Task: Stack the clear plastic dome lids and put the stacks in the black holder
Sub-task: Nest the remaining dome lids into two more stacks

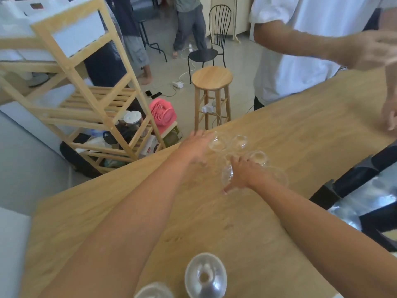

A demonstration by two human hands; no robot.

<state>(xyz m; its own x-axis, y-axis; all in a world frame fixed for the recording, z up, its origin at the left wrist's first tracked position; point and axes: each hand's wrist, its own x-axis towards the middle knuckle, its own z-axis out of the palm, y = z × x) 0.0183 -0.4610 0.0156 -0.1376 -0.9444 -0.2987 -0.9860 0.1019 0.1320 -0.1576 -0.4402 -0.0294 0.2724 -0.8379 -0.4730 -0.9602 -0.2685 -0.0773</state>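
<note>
Several clear dome lids lie loose on the far part of the wooden table (pixel 214 211). My left hand (pixel 196 145) reaches out, blurred, and its fingertips touch the leftmost lid (pixel 217 144). My right hand (pixel 245 174) is spread over another lid (pixel 227 175), index finger and thumb stretched out; a further lid (pixel 279 177) shows beside its wrist. Two more lids (pixel 241 140) (pixel 258 158) lie just beyond. Close to me stand a stack of lids (pixel 205 276) and a second stack (pixel 153 291), cut off by the frame edge. The black holder (pixel 352 179) sits at the right edge, partly out of view.
A person in a white shirt stands across the table, with hands (pixel 369 50) (pixel 390 112) raised over its far right. A wooden stool (pixel 212 78) and a wooden shelf rack (pixel 86 100) stand on the floor beyond the table's left edge.
</note>
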